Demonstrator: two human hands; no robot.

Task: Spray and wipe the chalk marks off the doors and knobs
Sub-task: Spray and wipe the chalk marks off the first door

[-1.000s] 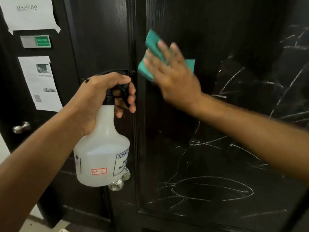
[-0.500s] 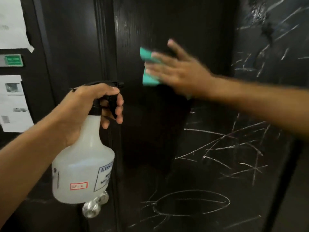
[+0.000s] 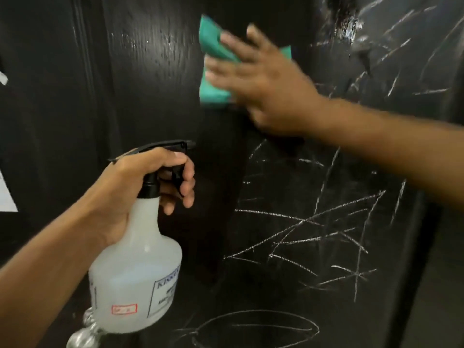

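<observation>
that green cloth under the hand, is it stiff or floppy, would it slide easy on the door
Probably floppy: the cloth is folded and bunches under the flat right hand, so it would likely droop if lifted by a corner. It looks thin and light. On the dark door, which shines wet near the top right, it should slide easily under pressure.

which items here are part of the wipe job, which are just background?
In use: spray bottle in left hand; green cloth under right hand; door; chalk marks; knob.

Background: white paper at the left edge.
</observation>
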